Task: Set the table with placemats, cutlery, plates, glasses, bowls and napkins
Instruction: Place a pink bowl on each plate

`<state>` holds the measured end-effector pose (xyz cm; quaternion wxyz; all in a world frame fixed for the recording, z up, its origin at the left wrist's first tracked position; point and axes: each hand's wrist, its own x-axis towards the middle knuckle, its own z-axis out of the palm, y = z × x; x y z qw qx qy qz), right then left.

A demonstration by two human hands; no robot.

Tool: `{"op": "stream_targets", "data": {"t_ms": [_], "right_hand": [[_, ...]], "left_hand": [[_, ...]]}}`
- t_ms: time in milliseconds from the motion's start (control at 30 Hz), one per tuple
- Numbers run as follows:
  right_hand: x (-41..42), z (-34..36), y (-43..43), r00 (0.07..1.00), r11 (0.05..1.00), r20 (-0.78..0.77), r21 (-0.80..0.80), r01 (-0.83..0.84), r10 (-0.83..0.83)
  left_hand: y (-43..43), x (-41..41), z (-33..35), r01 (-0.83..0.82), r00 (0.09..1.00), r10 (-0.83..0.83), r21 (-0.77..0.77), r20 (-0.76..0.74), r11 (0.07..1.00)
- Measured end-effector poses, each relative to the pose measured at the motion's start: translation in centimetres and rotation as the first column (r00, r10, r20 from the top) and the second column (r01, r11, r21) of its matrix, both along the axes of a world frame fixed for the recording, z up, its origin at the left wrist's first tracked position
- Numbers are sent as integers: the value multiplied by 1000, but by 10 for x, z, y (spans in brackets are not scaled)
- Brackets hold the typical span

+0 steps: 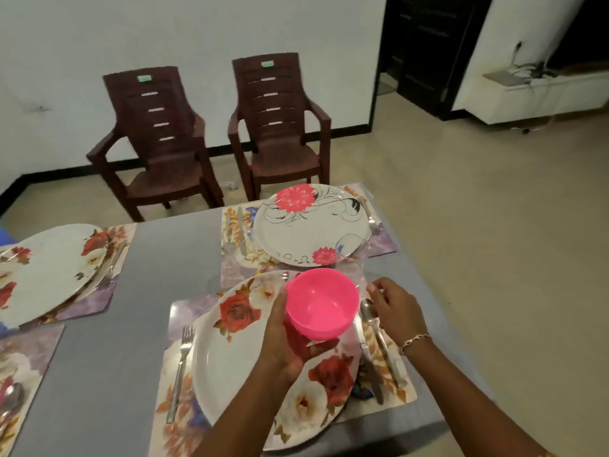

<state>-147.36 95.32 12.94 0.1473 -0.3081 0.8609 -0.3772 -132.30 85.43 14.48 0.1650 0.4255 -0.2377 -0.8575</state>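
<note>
Left hand grasps pink bowl above rose plate; right hand loose beside it. Done: placemats, plates, cutlery. Outstanding: bowls, napkins; glasses unclear.

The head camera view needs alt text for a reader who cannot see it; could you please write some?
A person's left hand holds a pink bowl above a rose-patterned plate on a floral placemat, with a fork to its left and a spoon to its right. The right hand hovers by the spoon; more settings lie on the grey table.
</note>
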Motion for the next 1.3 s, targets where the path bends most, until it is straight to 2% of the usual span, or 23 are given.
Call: {"op": "stream_targets", "data": {"t_ms": [133, 267, 400, 533, 900, 1100, 1300], "right_hand": [[-7, 15, 31, 977, 988, 211, -139, 65, -35], [-22, 24, 63, 866, 958, 497, -219, 187, -56], [-56, 31, 98, 785, 919, 615, -265, 292, -72], [-107, 28, 146, 792, 915, 607, -281, 288, -63], [-286, 31, 269, 848, 961, 530, -232, 150, -5], [-359, 34, 263, 855, 969, 514, -239, 63, 71], [-438, 27, 207, 871, 977, 465, -201, -68, 156]], "left_hand": [[28, -29, 4, 76, 997, -76, 35, 13, 997], [59, -59, 13, 137, 990, -138, 26, 39, 990], [87, -102, 11, 260, 966, -259, -30, 16, 965], [129, -161, 2, 306, 952, -305, -97, 32, 947], [253, -339, 11, 294, 956, -295, -73, 2, 953], [253, -405, 12, 224, 974, -226, -122, 3, 967], [209, -473, -1, 99, 995, -101, -125, -4, 987]]}}
